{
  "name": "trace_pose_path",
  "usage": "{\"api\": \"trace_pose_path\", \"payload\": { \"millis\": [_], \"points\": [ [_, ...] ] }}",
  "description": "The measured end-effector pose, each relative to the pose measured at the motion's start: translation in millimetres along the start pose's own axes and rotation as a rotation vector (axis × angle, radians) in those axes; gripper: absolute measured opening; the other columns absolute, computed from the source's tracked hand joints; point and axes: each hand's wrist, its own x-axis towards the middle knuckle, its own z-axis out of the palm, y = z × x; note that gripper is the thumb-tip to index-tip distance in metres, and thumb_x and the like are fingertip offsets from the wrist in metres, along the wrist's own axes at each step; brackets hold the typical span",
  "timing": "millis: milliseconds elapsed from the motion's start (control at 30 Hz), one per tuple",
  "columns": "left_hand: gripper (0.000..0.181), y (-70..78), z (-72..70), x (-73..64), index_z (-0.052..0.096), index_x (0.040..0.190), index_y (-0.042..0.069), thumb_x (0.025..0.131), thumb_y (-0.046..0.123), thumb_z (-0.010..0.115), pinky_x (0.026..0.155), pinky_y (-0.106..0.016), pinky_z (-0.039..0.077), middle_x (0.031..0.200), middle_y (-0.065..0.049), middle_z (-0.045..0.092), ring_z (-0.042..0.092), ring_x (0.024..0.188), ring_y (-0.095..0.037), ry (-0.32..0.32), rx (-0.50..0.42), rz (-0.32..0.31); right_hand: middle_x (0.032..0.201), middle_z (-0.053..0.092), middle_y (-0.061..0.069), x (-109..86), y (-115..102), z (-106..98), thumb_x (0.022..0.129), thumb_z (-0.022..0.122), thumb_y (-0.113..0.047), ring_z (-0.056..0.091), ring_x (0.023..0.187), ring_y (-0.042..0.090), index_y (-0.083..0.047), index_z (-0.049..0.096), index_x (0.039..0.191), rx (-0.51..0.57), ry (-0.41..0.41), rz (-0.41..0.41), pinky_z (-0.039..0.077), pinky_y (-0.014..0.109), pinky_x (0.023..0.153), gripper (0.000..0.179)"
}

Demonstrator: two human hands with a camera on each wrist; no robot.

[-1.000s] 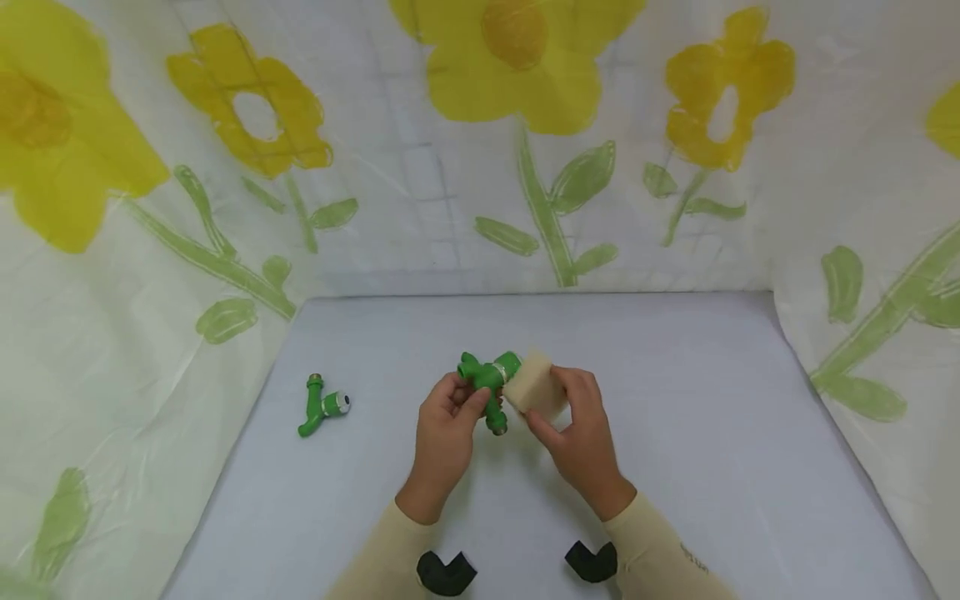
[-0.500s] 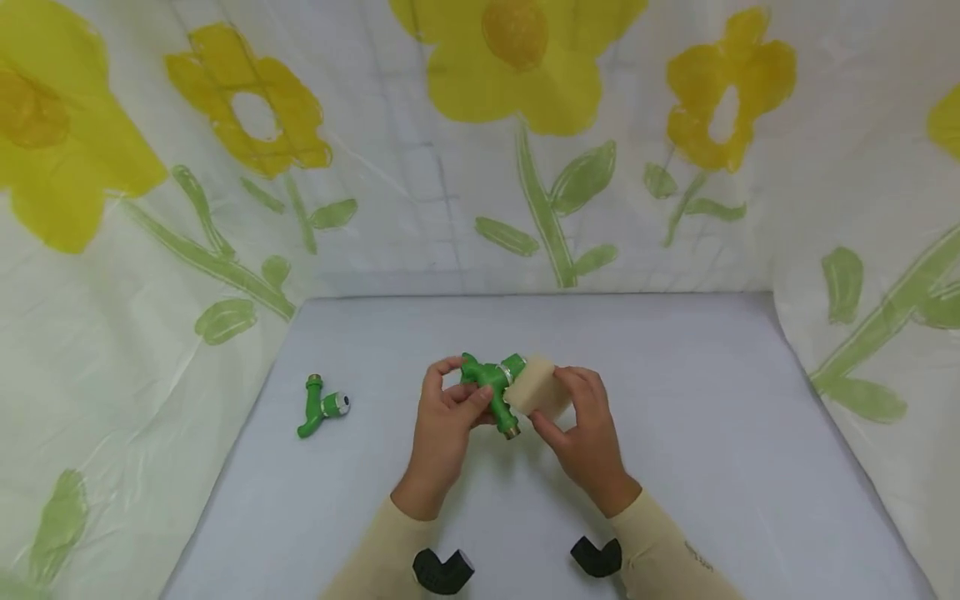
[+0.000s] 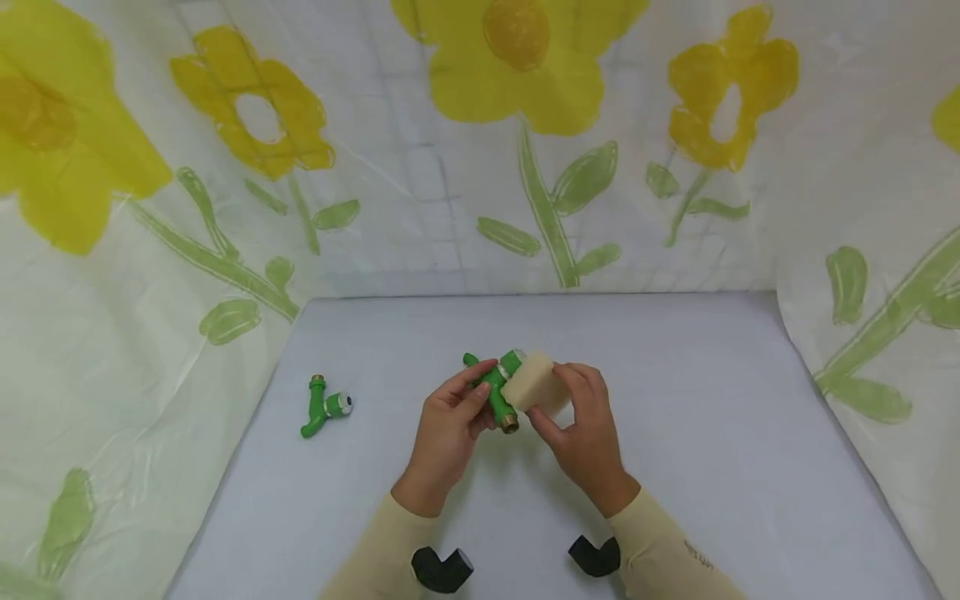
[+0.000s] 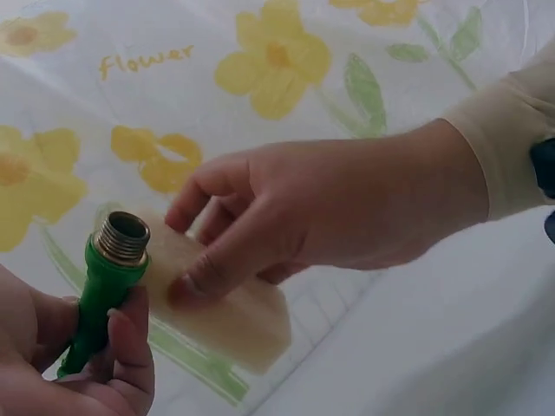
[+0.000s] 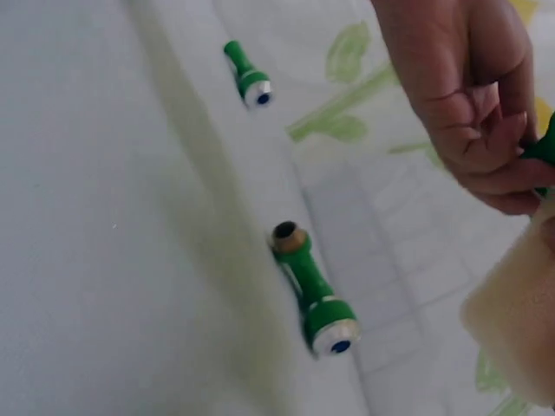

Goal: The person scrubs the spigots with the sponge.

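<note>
My left hand [image 3: 441,429] pinches a green faucet [image 3: 495,396] with a threaded brass inlet, which points toward me. My right hand [image 3: 588,437] holds a cream sponge [image 3: 534,382] between thumb and fingers, against or very close to the faucet's silver-capped side. In the left wrist view the faucet [image 4: 106,277] stands in front of the sponge [image 4: 234,316], and the threaded opening faces the camera. The right wrist view catches the sponge [image 5: 516,316] at its edge, with only a sliver of the held faucet showing.
Another green faucet [image 3: 322,406] lies on the white table [image 3: 675,358], left of my hands. In the right wrist view two loose faucets appear, a farther one [image 5: 249,76] and a nearer one [image 5: 312,290]. A flower-painted curtain [image 3: 405,200] borders the table's back and sides.
My left fingers have shifted on the faucet, the index finger now reaching over it, and its brass inlet has turned more toward me. The sponge has stayed beside it with small movements.
</note>
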Motion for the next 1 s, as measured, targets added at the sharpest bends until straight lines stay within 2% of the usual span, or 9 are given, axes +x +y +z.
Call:
{"api": "trace_pose_path", "payload": {
  "millis": [100,167,233,367,433,533,700,867,1000],
  "points": [
    [0.044,2.3,-2.9,-0.6,0.058,0.154,-0.001,0.110,-0.005,0.055,0.087,-0.029,0.059,0.138,-0.020,0.065,0.068,0.109,-0.024,-0.056,0.086,0.010,0.128,0.057,0.024,2.5,-1,2,0.085,0.089,-0.010,0.057,0.117,0.040,0.005,0.059,0.138,0.053,0.004,0.000,0.052,0.048,0.095,0.063],
    [0.051,0.8,-4.2,-1.0,0.059,0.156,0.004,0.107,-0.009,0.056,0.088,-0.030,0.060,0.140,-0.019,0.065,0.067,0.115,-0.026,-0.079,0.231,0.079,0.128,0.057,0.024,5.5,-2,3,0.089,0.086,-0.016,0.056,0.117,0.041,0.005,0.058,0.139,0.076,0.015,-0.013,0.050,0.044,0.098,0.061],
    [0.056,-4.3,-5.3,-0.1,0.062,0.155,0.007,0.103,-0.015,0.059,0.083,-0.029,0.060,0.131,-0.015,0.069,0.069,0.109,-0.025,-0.084,0.432,0.220,0.127,0.057,0.024,8.2,-6,3,0.091,0.084,-0.020,0.056,0.117,0.041,0.005,0.058,0.138,0.078,0.026,-0.026,0.048,0.040,0.100,0.060],
    [0.052,-19.3,-7.0,1.5,0.071,0.143,0.003,0.095,-0.016,0.075,0.067,-0.029,0.056,0.107,-0.008,0.065,0.061,0.088,-0.020,-0.008,0.800,0.610,0.126,0.058,0.024,15.4,-15,-1,0.086,0.086,-0.013,0.058,0.116,0.040,0.005,0.060,0.138,0.064,0.043,-0.052,0.049,0.040,0.099,0.061],
    [0.045,-23.3,-7.7,2.2,0.075,0.136,0.001,0.093,-0.009,0.081,0.068,-0.031,0.054,0.106,-0.008,0.061,0.059,0.089,-0.022,0.033,0.912,0.755,0.127,0.059,0.024,22.0,-21,-5,0.083,0.088,-0.009,0.058,0.116,0.040,0.004,0.061,0.139,0.060,0.051,-0.062,0.051,0.044,0.097,0.063],
    [0.035,-23.0,-7.5,2.4,0.078,0.128,0.001,0.093,-0.004,0.083,0.074,-0.032,0.057,0.113,-0.012,0.063,0.063,0.098,-0.028,0.041,0.931,0.852,0.128,0.058,0.024,27.9,-25,-8,0.083,0.089,-0.008,0.058,0.118,0.041,0.002,0.061,0.143,0.045,0.043,-0.062,0.053,0.050,0.093,0.067],
    [0.023,-15.6,-9.4,2.1,0.080,0.118,0.002,0.097,-0.006,0.079,0.082,-0.026,0.059,0.113,-0.010,0.074,0.071,0.098,-0.027,0.085,0.859,0.850,0.125,0.059,0.024,13.6,-19,-7,0.082,0.091,-0.007,0.059,0.115,0.041,0.006,0.062,0.138,-0.019,-0.001,0.005,0.058,0.056,0.086,0.065],
    [0.017,-12.0,-9.2,0.3,0.078,0.117,-0.001,0.100,-0.003,0.077,0.084,-0.026,0.061,0.115,-0.008,0.076,0.073,0.099,-0.023,0.146,0.694,0.680,0.124,0.060,0.021,-0.5,-12,0,0.078,0.095,-0.005,0.060,0.113,0.037,0.006,0.062,0.136,-0.029,-0.044,0.083,0.060,0.056,0.085,0.068],
    [0.014,-18.3,-6.2,-3.2,0.077,0.116,0.000,0.102,0.000,0.076,0.086,-0.033,0.062,0.115,-0.006,0.076,0.074,0.098,-0.025,0.046,0.642,0.540,0.128,0.059,0.020,6.5,-17,-3,0.080,0.092,-0.007,0.059,0.118,0.035,0.004,0.061,0.140,0.048,-0.012,0.075,0.058,0.054,0.089,0.068]
  ]
}}
